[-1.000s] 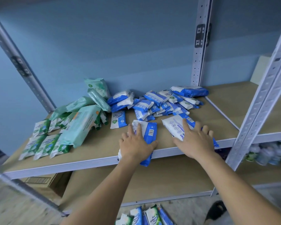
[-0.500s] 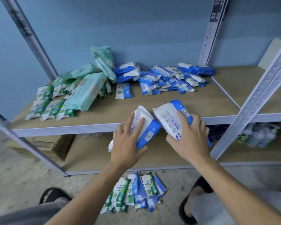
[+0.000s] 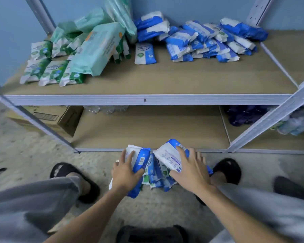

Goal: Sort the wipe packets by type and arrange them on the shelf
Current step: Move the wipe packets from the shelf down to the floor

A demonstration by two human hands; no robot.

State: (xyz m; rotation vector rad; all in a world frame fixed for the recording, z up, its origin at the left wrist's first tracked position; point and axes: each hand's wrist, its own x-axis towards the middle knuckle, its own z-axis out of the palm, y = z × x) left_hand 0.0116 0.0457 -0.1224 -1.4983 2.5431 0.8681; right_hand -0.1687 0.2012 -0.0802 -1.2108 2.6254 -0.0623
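The left hand [image 3: 125,172] has its grip clamped on 1 soft blue-and-white plastic wipe packet [image 3: 141,159]; the right hand [image 3: 191,171] clamps a second blue-and-white packet [image 3: 168,155]. Both are low over a small heap of mixed packets [image 3: 156,179] on the concrete floor. These packets look light, squashy and slick, so a hold across the flat middle seems safest. The wooden upper shelf board [image 3: 165,81] has bare room in front, between the green packets [image 3: 53,72] and the blue pile [image 3: 209,42]; its grey metal front edge [image 3: 112,99] could catch rising hands
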